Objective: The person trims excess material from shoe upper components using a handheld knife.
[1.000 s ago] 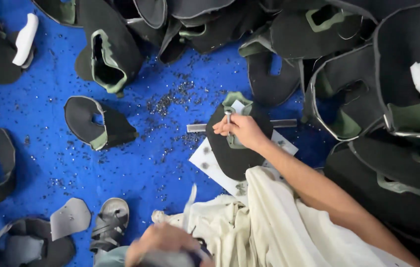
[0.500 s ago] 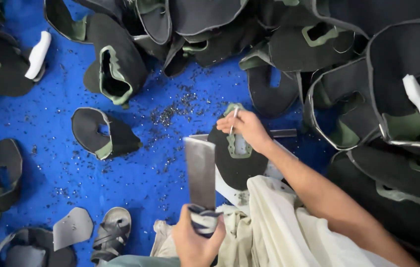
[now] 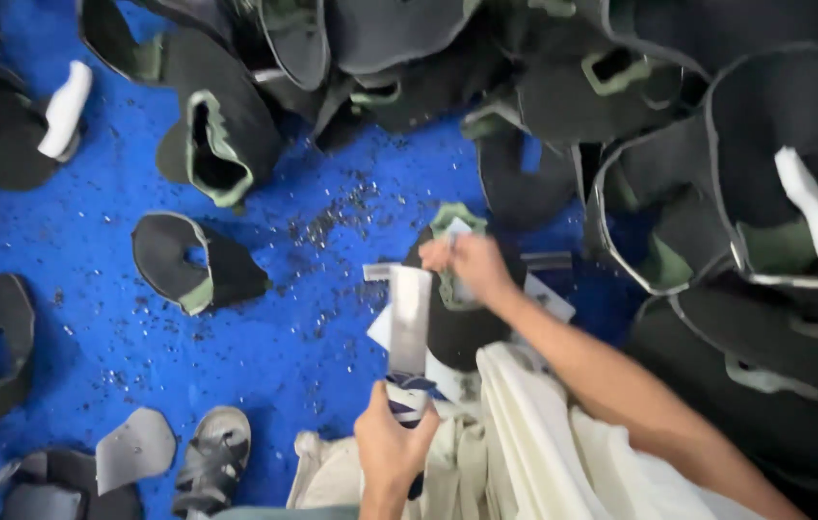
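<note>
My left hand (image 3: 392, 445) grips the dark handle of a broad flat metal blade (image 3: 410, 318), which points away from me toward the piece under my other hand. My right hand (image 3: 467, 265) presses down on a black shoe upper with green trim (image 3: 452, 323) that lies over a white board (image 3: 385, 332) and a metal bar (image 3: 546, 260) on the blue floor (image 3: 264, 337). The blade's tip sits just left of my right fingers. Cream cloth (image 3: 525, 443) covers my lap below both hands.
Many black and green shoe uppers are piled across the top and right (image 3: 765, 193), with several loose ones at the left (image 3: 192, 260). Dark trimmings speckle the blue floor. A grey sandal (image 3: 211, 457) lies at the bottom left.
My left hand came up from the bottom edge with the blade and now holds it upright beside the shoe upper. My right hand has stayed on the upper.
</note>
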